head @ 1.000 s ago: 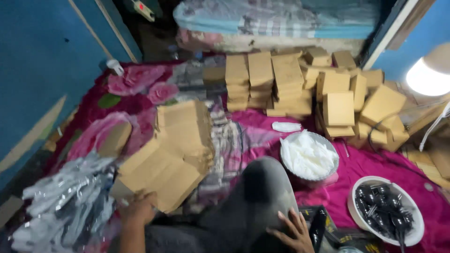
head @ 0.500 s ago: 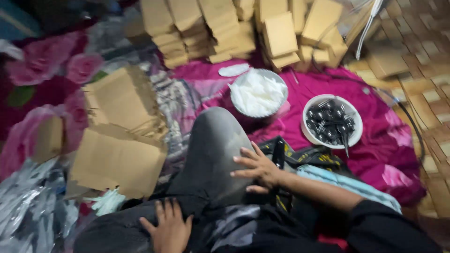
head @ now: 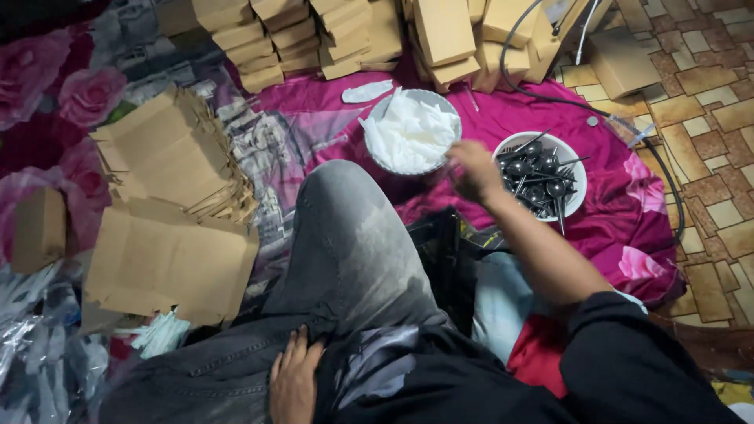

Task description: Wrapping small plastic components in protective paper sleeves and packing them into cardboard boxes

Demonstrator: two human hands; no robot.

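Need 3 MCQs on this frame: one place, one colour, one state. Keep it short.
1. Where is the right hand?
A. between the two white bowls
B. on the cardboard sheets
C. on the tiled floor

2. What colour is the cutlery in the right-hand bowl?
A. white
B. black
C. red

3. What is the left hand doing?
A. holding a box
B. lifting a bowl
C. resting flat on the jeans

A: it hovers, blurred, between the napkin bowl and the cutlery bowl.
B: dark, glossy spoons and forks.
C: palm down, holding nothing.
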